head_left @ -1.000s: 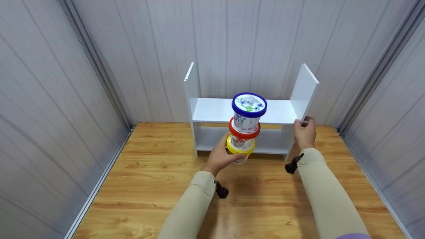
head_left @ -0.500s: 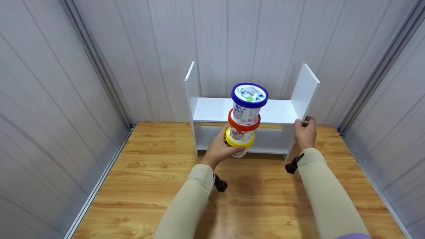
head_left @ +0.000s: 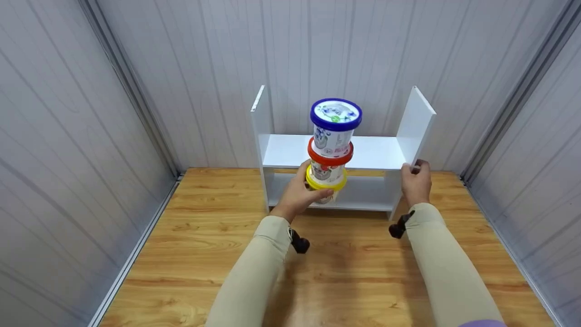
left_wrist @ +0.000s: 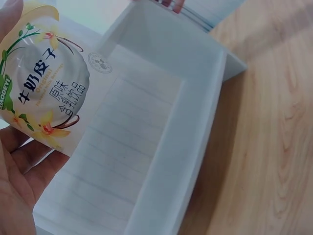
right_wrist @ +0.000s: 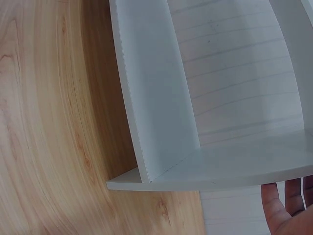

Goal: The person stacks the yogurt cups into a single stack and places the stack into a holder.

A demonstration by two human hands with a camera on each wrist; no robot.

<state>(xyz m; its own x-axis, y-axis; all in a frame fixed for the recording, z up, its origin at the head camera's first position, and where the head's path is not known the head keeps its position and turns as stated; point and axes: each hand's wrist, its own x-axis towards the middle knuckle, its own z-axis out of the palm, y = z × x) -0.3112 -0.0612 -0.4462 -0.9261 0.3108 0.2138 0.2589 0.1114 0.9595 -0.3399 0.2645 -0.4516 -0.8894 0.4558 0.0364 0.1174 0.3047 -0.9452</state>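
My left hand (head_left: 295,195) grips the lowest of three stacked paper cups, the yellow-lidded cup (head_left: 326,180), thumb in front and fingers behind. In the left wrist view, the printed side of this cup (left_wrist: 44,85) faces the camera. On it stands a red-lidded cup (head_left: 328,170), and a blue-lidded cup (head_left: 333,138) tops the stack. The cups are held up in front of a white two-tier shelf (head_left: 286,152). My right hand (head_left: 416,184) holds the front edge of the shelf's right side panel near the upper board; its fingers (right_wrist: 273,203) lie along the panel's outer side.
The shelf stands on a wood-grain floor (head_left: 204,254) close to the pale panelled back wall (head_left: 218,91). Its side panels rise above the upper board (head_left: 381,152); a lower board (head_left: 367,195) sits beneath. Panelled walls flank both sides.
My left hand has raised the cup stack and carried it slightly forward and left, so the blue lid now stands above the upper board in view. The right hand stays on the side panel.
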